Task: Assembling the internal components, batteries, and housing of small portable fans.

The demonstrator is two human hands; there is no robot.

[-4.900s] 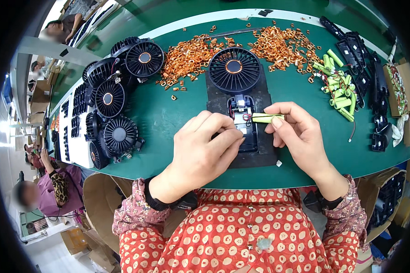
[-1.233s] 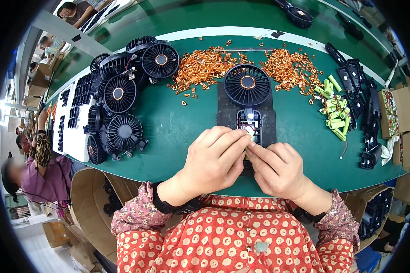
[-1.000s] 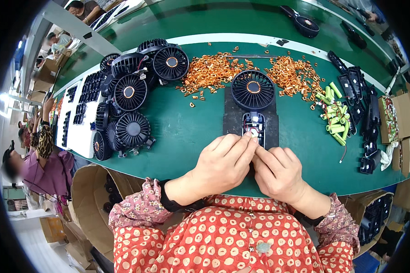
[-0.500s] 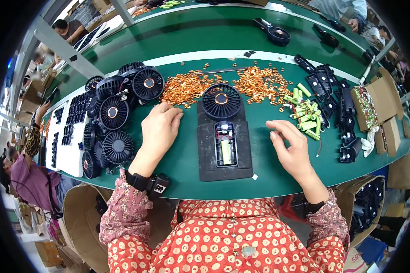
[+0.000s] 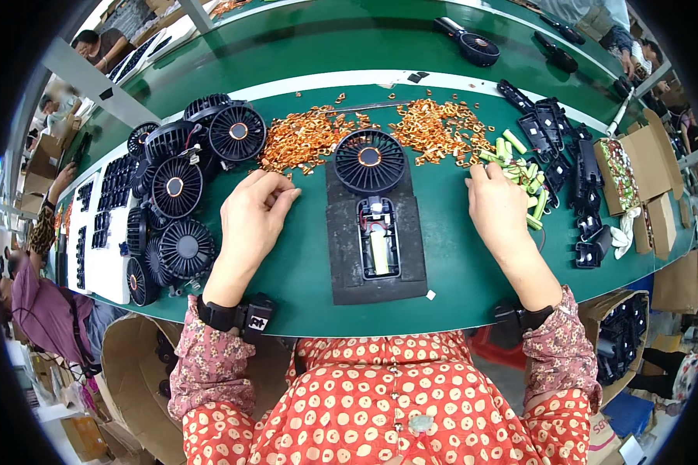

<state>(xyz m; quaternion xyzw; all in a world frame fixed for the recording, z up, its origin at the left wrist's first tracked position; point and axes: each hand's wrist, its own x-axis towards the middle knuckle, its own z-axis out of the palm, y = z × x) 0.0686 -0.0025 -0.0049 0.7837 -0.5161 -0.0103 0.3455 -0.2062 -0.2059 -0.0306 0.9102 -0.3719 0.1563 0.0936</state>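
Note:
A handheld fan with a round black grille (image 5: 369, 162) lies face up on a dark foam mat (image 5: 345, 271). Its handle is an uncovered black housing (image 5: 379, 267) with a green battery (image 5: 379, 252) and thin wires inside. To the left of the mat, my left hand (image 5: 252, 217) is closed, fingers curled toward the thumb, below a heap of orange metal rings (image 5: 302, 139). Whatever it pinches is hidden. My right hand (image 5: 500, 205) dips, fingers bunched together, to the table beside the second ring heap (image 5: 438, 128) and the loose green batteries (image 5: 539, 205); its fingertips' contents cannot be made out.
Black fan heads (image 5: 177, 187) are stacked at left beside white trays (image 5: 108, 263) of small black parts. Black handle shells (image 5: 589, 178) and an open cardboard box (image 5: 651, 170) lie at right. Beyond the white strip are more fans (image 5: 477, 49). Other people work around.
My right hand has moved forward to the edge of the ring heap and batteries, its fingers drawing together. My left hand has shifted slightly left and toward me. The view has shifted a little.

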